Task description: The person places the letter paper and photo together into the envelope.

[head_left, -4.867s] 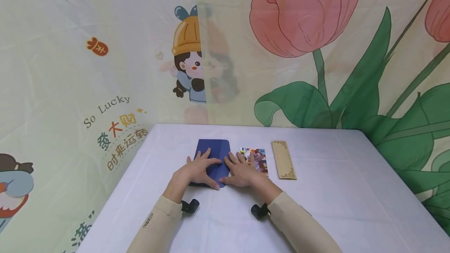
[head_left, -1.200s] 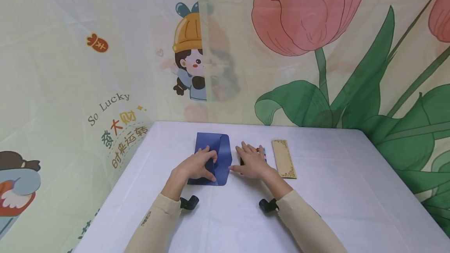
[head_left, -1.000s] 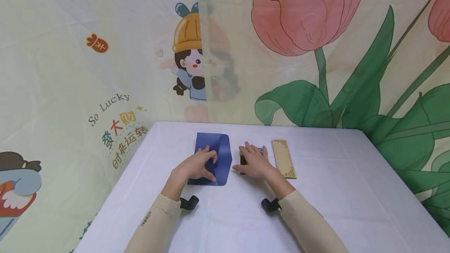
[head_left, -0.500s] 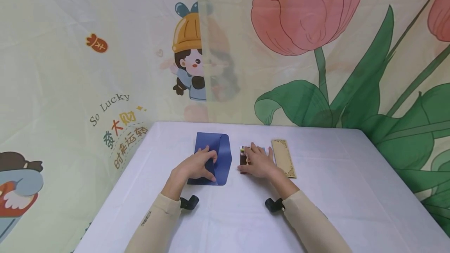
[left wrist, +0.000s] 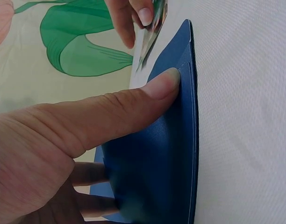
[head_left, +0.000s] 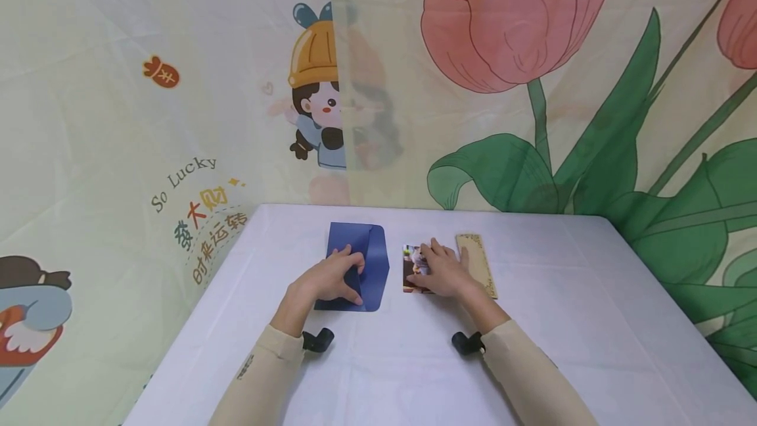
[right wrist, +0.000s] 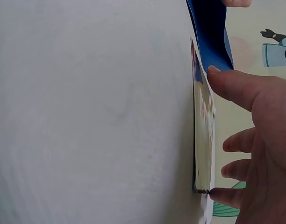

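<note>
- Cloth [left wrist: 246,116]: weave showed in left wrist view only.
- Flapped blue envelope [head_left: 374,269]: pressed by spread left hand [head_left: 324,280].
- Glossy card [head_left: 413,263]: lay beneath outstretched right hand [head_left: 445,273].

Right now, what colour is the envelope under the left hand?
The envelope is dark blue, flap included; it shows best in the head view.
</note>
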Tool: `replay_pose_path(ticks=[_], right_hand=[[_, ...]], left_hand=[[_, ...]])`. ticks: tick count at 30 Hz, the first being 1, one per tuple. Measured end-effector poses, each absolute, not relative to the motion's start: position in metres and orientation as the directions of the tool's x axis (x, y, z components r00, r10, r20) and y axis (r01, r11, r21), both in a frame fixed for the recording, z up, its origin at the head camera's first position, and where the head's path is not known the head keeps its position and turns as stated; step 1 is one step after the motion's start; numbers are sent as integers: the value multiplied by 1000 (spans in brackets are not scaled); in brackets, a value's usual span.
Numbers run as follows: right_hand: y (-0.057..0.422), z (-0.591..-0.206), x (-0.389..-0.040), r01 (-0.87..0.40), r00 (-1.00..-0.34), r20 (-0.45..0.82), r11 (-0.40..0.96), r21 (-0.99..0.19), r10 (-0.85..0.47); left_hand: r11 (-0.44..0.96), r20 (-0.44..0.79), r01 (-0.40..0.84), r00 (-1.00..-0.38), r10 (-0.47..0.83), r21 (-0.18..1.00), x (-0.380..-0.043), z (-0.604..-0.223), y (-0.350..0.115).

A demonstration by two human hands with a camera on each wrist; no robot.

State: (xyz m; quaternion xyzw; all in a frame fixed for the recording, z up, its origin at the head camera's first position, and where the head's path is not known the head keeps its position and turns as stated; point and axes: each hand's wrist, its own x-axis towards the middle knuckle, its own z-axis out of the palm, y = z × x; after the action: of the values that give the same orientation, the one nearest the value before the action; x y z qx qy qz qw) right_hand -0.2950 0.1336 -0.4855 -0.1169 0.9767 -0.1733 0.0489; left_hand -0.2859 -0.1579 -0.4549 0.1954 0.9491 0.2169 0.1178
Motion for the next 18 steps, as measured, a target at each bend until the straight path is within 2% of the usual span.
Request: replay_pose_path(ticks=[18], right_hand=[[139,-487,-296,-185,-974,-52,911,-368,-219]], left_hand=[[825,-130,331,-893,431,458,-290,-462,-161]])
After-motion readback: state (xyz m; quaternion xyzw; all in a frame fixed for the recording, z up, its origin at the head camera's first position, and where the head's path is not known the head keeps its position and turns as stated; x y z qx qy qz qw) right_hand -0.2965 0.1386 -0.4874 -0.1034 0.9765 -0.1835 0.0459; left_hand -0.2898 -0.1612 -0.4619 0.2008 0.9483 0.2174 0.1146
